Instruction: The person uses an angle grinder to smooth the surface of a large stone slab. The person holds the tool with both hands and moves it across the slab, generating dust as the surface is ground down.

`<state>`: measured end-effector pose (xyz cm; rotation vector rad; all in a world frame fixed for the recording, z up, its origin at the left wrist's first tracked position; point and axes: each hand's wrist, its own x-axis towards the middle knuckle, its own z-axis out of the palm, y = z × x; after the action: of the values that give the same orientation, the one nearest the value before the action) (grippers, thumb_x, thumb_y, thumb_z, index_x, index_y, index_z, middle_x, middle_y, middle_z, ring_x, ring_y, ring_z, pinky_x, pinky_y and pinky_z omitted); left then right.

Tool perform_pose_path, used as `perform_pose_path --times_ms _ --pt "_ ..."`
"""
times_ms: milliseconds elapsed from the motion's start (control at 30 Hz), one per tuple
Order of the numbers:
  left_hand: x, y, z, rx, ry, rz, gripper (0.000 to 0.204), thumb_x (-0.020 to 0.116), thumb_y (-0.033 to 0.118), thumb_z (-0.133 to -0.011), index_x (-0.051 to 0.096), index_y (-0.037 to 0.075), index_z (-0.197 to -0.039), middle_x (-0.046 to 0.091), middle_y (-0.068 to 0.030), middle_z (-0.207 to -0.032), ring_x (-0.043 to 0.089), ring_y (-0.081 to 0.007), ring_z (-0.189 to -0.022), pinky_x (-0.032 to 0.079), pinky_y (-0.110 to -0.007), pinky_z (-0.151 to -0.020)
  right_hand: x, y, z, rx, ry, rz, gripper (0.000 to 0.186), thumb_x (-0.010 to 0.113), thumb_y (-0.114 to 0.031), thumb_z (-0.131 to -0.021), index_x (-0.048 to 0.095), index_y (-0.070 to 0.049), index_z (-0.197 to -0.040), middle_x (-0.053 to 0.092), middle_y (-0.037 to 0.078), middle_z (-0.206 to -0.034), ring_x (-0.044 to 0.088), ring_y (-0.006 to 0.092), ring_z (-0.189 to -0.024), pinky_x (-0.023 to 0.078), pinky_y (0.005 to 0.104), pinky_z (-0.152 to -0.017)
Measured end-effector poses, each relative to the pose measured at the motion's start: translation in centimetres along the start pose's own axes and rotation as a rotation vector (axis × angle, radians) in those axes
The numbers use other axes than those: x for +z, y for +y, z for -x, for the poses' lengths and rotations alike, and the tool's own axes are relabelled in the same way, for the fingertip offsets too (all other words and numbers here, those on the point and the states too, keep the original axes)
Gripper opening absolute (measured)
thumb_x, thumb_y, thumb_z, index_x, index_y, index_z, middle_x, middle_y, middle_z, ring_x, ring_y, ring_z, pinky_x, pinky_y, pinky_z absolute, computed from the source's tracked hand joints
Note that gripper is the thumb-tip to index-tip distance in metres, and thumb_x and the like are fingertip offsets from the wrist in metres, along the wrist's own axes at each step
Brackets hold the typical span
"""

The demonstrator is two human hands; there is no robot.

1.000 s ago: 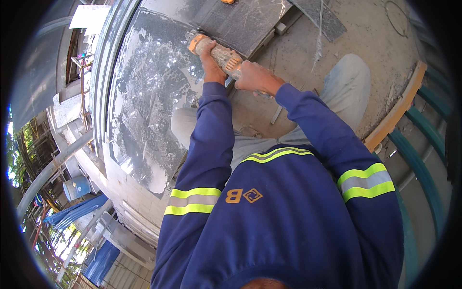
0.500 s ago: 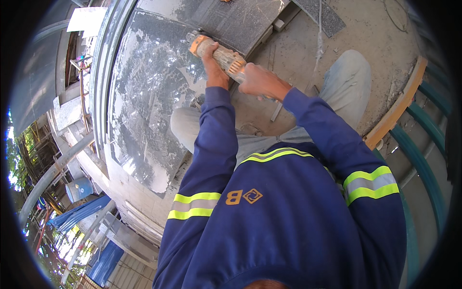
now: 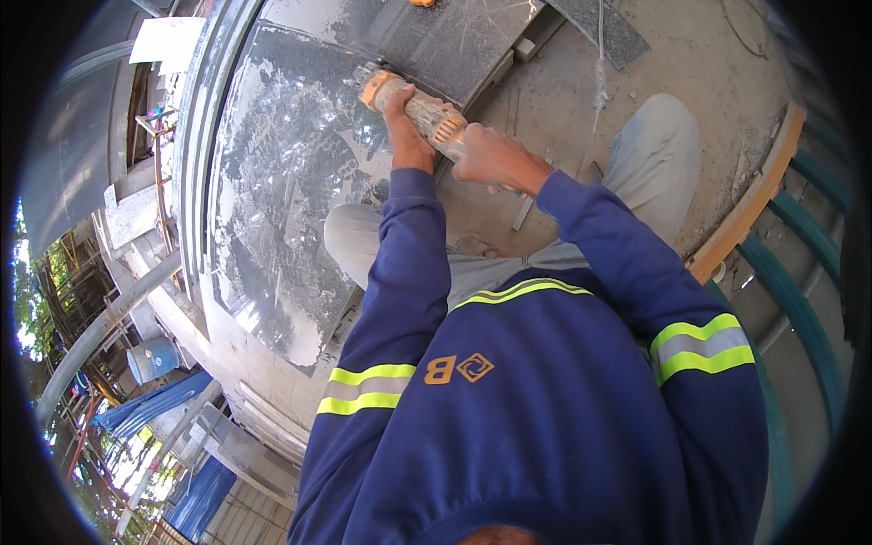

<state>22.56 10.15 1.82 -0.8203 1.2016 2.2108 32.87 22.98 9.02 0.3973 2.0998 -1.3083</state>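
Observation:
A dust-covered orange power tool (image 3: pixel 422 116) lies across the upper middle of the head view. My left hand (image 3: pixel 405 132) is closed round its front end, and my right hand (image 3: pixel 495 159) grips its rear. The metal front of the tool is at the seam between a dark stone panel with patchy pale coating (image 3: pixel 272 182) and a darker grey slab (image 3: pixel 454 45); whether it touches the surface I cannot tell.
My knees (image 3: pixel 656 154) are bent either side on the dusty floor (image 3: pixel 727 73). A curved wooden board (image 3: pixel 758 191) and teal metal bars (image 3: pixel 804 236) lie at right. Metal rails (image 3: pixel 104 318), a blue bucket (image 3: pixel 150 359) and blue corrugated sheets (image 3: pixel 200 500) are at left. An offcut (image 3: pixel 618 45) lies top right.
My hands and the tool have shifted slightly down and to the right in the picture over the last second. Both hands keep their grip.

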Motion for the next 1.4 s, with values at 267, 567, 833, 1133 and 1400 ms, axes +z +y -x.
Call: perform_pose_path --times_ms 267,567,833,1133,1400 --pt "-1.0 1.0 -2.5 -0.023 -0.031 -0.026 0.051 0.066 0.026 -0.083 0.045 0.004 -0.123 0.06 -0.0222 -0.093 0.065 -0.0396 -0.081 0.057 -0.055 -0.075 -0.6 -0.8 -1.3 -0.055 -0.047 -0.021 0.032 0.066 -0.014 -0.073 0.063 0.015 -0.089 0.069 0.025 -0.077 0.071 0.0288 -0.056 0.056 0.0379 -0.053" --pt "-0.6 0.2 -0.7 -0.008 -0.028 -0.017 0.045 0.066 0.025 -0.082 0.048 0.004 -0.118 0.061 -0.0209 -0.087 0.065 -0.0393 -0.077 0.057 -0.056 -0.072 -0.4 -0.6 0.4 -0.008 -0.012 -0.009 0.037 0.067 -0.014 -0.073 0.062 0.017 -0.093 0.069 0.027 -0.079 0.07 0.0303 -0.056 0.056 0.0384 -0.05" --pt "-0.7 0.7 -1.9 -0.041 -0.038 -0.023 0.051 0.066 0.026 -0.083 0.045 0.006 -0.124 0.061 -0.0213 -0.091 0.065 -0.0394 -0.08 0.056 -0.057 -0.075 -0.4 -0.6 -1.4 -0.007 -0.05 0.036 0.037 0.067 -0.015 -0.072 0.067 0.011 -0.097 0.073 0.022 -0.083 0.073 0.0285 -0.061 0.059 0.0364 -0.061" --pt "-0.7 -0.2 -0.4 -0.01 -0.036 -0.029 0.049 0.066 0.026 -0.083 0.045 0.006 -0.123 0.061 -0.0215 -0.091 0.065 -0.0388 -0.079 0.058 -0.055 -0.074 -0.3 -0.5 0.5 0.047 -0.032 0.058 0.04 0.065 -0.014 -0.072 0.066 0.011 -0.103 0.072 0.022 -0.082 0.073 0.0274 -0.061 0.059 0.0364 -0.064" --pt "-0.4 -0.2 0.1 -0.002 -0.032 -0.036 0.05 0.066 0.025 -0.083 0.046 0.005 -0.123 0.06 -0.0213 -0.093 0.064 -0.0377 -0.081 0.057 -0.055 -0.077 -0.1 -0.2 0.5 -0.011 -0.006 -0.004 0.037 0.065 -0.013 -0.072 0.063 0.014 -0.098 0.07 0.024 -0.077 0.071 0.0293 -0.057 0.057 0.0387 -0.056"
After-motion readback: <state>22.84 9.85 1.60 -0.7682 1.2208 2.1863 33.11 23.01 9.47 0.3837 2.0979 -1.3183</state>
